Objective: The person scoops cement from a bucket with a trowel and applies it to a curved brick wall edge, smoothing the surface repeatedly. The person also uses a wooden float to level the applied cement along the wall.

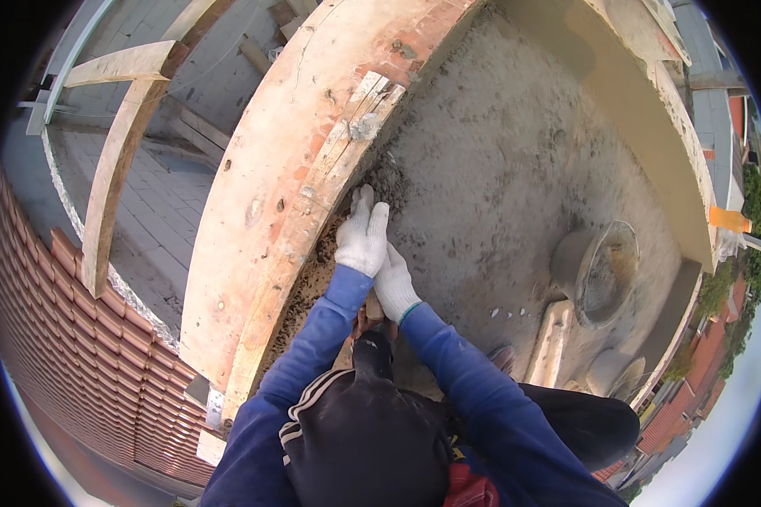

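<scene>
My left hand, in a white knit glove, reaches to the inner edge of a long wooden board. Its fingers are stretched out at a patch of dark wet mortar. Close against it, slightly lower and to the right, is my right hand in a matching glove; its fingertips are hidden behind the left hand. I see no tool in either hand. Beneath my wrists lies a small tan piece, mostly covered, so its kind is unclear. Crumbly mortar runs along the board's inner side.
A curved wall bounds the rough cement floor on the left. To the right stand a mortar bucket, a pale block and a second bucket. Beyond the wall are a tiled roof and a curved timber.
</scene>
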A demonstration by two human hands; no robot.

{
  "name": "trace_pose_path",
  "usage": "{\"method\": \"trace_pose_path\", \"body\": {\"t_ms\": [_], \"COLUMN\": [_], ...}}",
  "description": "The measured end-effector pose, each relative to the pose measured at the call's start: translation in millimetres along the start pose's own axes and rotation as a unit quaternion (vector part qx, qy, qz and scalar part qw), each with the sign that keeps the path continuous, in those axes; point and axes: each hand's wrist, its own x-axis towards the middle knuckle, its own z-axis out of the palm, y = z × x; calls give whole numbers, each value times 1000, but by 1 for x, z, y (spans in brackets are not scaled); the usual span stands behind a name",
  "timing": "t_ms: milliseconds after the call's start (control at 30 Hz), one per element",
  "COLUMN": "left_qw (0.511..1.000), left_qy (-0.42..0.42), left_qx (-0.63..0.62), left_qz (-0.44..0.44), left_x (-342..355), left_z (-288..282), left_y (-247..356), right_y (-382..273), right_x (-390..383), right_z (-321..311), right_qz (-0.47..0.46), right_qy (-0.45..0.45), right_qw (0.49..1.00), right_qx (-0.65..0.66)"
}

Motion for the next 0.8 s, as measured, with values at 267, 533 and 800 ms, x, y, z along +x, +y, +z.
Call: {"method": "trace_pose_path", "body": {"t_ms": [267, 533, 800], "left_qw": [990, 992, 990], "left_qy": [-35, -52, -131], "left_qx": [-126, -73, -46], "left_qz": [52, 84, 32], "left_x": [-34, -57, -51], "left_z": [-3, -37, -14], "left_y": [41, 64, 100], "right_y": [-62, -173, -165], "right_x": [-15, -84, -267], "right_z": [-88, -257, -449], "right_qz": [177, 232, 43], "right_qy": [-91, -160, 16], "right_qw": [979, 956, 999], "right_qx": [31, -78, -17]}}
